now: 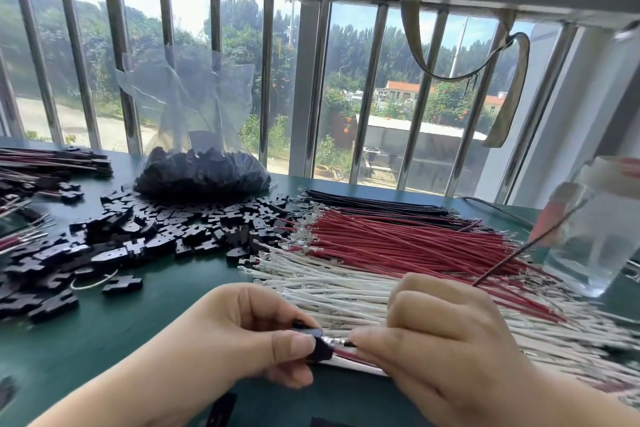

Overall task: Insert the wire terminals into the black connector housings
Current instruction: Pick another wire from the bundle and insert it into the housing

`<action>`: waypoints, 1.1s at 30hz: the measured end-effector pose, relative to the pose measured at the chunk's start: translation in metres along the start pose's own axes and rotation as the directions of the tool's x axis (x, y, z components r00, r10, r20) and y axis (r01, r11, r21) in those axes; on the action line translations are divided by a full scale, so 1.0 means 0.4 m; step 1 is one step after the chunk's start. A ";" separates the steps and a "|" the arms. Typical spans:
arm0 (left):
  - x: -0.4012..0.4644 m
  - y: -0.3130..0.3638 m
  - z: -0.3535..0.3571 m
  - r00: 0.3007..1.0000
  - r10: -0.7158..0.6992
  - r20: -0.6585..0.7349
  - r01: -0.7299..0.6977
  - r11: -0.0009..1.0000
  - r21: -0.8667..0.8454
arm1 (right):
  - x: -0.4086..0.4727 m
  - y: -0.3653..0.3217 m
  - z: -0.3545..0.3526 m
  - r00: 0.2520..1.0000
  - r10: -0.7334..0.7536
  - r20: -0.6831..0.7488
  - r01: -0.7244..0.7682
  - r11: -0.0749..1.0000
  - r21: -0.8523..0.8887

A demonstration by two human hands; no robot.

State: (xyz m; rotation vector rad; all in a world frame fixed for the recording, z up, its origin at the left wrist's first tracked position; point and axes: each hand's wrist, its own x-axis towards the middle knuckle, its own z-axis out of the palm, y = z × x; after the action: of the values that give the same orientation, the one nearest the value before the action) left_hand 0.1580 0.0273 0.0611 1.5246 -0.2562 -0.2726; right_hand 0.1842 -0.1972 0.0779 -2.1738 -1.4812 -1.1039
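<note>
— What's at risk at the green table (138, 340)?

— My left hand (242, 333) pinches a black housing (320, 345); my right hand (443, 340) grips a wire (346, 354), its metal tip (337, 342) at the housing's mouth. Pushed in tilted, I judge the tip could bend or jam.

Left hand (242, 336) pinches small black connector housing (320, 345) at 6 o'clock. Right hand (446, 340) pinches dark wire (519, 251), metal tip touching housing. Red wires (415, 236) and white wires (346, 291) piled at 3 o'clock. Loose black housings (145, 232) at 9 o'clock. Clear bag (201, 156) of housings behind. Green table (138, 329).
</note>
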 end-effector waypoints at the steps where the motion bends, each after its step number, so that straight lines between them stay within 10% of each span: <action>1: 0.001 0.000 0.001 1.000 0.006 -0.007 -0.006 1.000 -0.004 | -0.001 0.003 -0.001 1.000 -0.011 -0.023 0.010 1.000 -0.004; 9: 0.001 0.003 0.018 1.000 0.026 -0.001 -0.026 0.999 0.034 | 0.000 -0.008 0.021 0.997 0.072 -0.005 -0.071 0.991 0.113; 16: -0.001 0.022 0.023 0.983 0.121 -0.140 -0.095 0.980 0.177 | 0.012 0.017 -0.004 0.855 0.334 0.397 -0.470 0.823 0.319; 33: -0.002 0.024 0.033 0.956 0.210 -0.204 -0.167 0.964 0.208 | 0.025 0.005 0.009 0.862 0.404 0.305 -0.503 0.750 0.429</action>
State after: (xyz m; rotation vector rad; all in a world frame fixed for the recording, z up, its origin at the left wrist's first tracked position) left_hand 0.1530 0.0156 0.0713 1.6890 -0.2518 0.0796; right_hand 0.1892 -0.1890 0.0830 -2.1217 -1.0421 -0.2991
